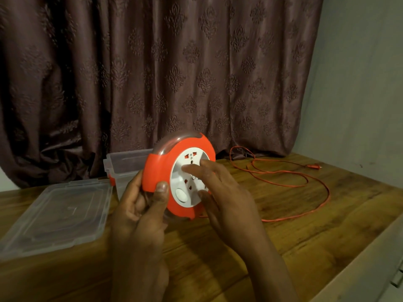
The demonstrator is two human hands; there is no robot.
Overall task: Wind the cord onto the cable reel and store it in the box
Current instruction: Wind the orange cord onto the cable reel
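An orange cable reel (160,171) with a white socket face is held upright above the wooden table. My left hand (139,205) grips its left rim, thumb on the front. My right hand (220,192) rests its fingers on the white socket disc. The thin orange cord (305,175) runs from under the reel and lies in loose loops on the table to the right, ending in an orange plug (314,166) at the far right. A clear plastic box (124,164) stands open behind the reel, partly hidden by it.
The box's clear lid (58,214) lies flat on the table (305,232) at the left. A dark patterned curtain (174,73) hangs behind the table. A grey wall (359,83) closes the right side, and a pale ledge runs along the lower right corner.
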